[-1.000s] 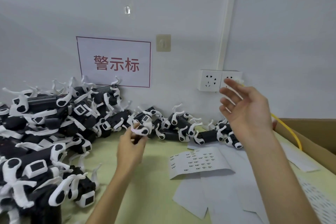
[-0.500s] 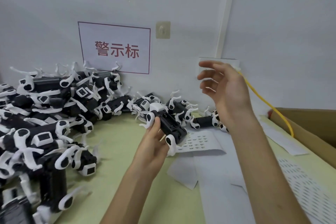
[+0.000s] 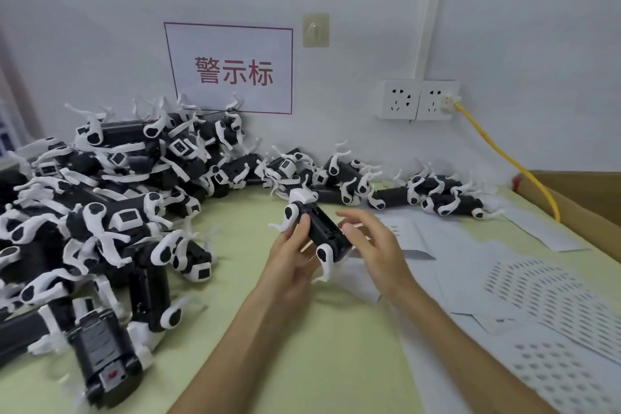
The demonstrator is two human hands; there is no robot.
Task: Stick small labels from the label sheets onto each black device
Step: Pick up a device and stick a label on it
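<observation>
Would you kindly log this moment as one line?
left hand: holds black device | right hand: touches device | label sheets: on table

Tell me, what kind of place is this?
Probably a small factory workbench: a heap of identical black devices against the wall, label sheets on the table, and the left hand gripping one device.

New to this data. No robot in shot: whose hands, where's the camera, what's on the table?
No machine here: a person works bare-handed. The one picture comes from a wide-angle camera on their head, looking forward and down. The left hand grips one black device with white legs above the green table. The right hand is at its other side; whether it pinches a label is too small to tell. A pile of the same devices lies left and along the wall; label sheets lie on the right.
</observation>
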